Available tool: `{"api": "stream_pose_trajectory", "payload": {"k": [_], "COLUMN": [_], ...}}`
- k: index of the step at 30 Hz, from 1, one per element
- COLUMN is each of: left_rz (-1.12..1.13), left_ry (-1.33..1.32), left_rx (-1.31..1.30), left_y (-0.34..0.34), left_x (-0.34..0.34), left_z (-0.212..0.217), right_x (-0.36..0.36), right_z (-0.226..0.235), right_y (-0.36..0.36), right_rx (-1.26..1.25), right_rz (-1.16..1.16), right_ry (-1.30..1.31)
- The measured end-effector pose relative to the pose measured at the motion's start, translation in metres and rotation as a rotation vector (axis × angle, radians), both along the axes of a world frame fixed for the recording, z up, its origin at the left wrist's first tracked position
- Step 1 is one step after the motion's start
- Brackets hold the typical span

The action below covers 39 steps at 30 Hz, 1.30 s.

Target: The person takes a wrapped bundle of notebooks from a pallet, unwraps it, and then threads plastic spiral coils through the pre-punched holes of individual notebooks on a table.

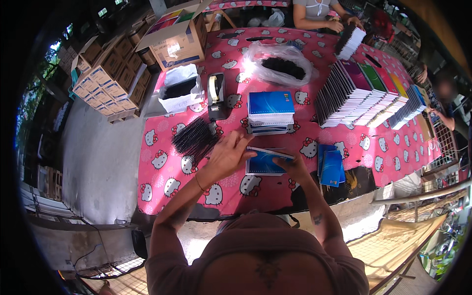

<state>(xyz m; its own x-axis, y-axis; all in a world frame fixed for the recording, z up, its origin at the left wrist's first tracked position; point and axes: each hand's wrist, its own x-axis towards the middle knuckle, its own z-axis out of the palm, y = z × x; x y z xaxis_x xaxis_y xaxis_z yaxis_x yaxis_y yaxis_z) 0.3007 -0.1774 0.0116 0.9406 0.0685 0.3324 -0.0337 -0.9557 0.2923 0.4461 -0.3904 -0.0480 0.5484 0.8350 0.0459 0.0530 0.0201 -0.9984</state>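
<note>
A blue-covered notebook (pixel 268 163) with punched holes along its edge is in front of me, its upper sheets slightly raised over more pages or copies. My right hand (pixel 296 167) grips its right side, thumb across the cover. At the left edge is my left hand (pixel 230 153), fingers stretched apart and thumb close to or touching the notebook. Beside that hand lies a pile of black spiral binding coils (pixel 194 140). Just beyond the notebook stands a stack of blue-covered notebooks (pixel 271 104). Loose blue covers (pixel 331 166) lie to the right.
Rows of spiral-bound notebooks (pixel 351 93) stand at right. Further back are a plastic bag of black coils (pixel 282 67), a tape dispenser (pixel 216 96), a white box of coils (pixel 181 91) and a cardboard box (pixel 179 42). Across the table a person (pixel 322 14) handles notebooks.
</note>
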Motion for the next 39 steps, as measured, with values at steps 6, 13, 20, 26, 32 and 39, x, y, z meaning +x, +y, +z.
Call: {"api": "stream_pose_trajectory", "payload": {"k": [6,13,20,26,32,39], "left_rz": [0.155,0.066,-0.005,0.076,0.061,-0.060], "left_ry": [-0.086,-0.080,-0.148,-0.181,-0.267,-0.241], "left_rx": [0.256,0.326,0.375,0.474,0.364,0.533], "left_y": [-0.057,-0.055,-0.045,-0.046,-0.049,-0.054], "left_x": [-0.023,-0.021,0.004,0.012,0.018,0.015], "left_z": [-0.036,-0.042,-0.003,0.025,0.028,0.011], "right_x": [-0.015,-0.022,-0.026,-0.028,-0.031,-0.028], "right_z": [0.028,0.040,0.042,0.045,0.053,0.032], "right_y": [0.004,-0.003,-0.013,-0.012,-0.010,-0.008], "right_rx": [0.068,0.022,-0.008,-0.014,0.005,0.089], "right_rz": [-0.166,-0.123,-0.128,-0.124,-0.127,-0.073], "right_ry": [0.113,0.075,0.098,-0.023,0.025,0.039]}}
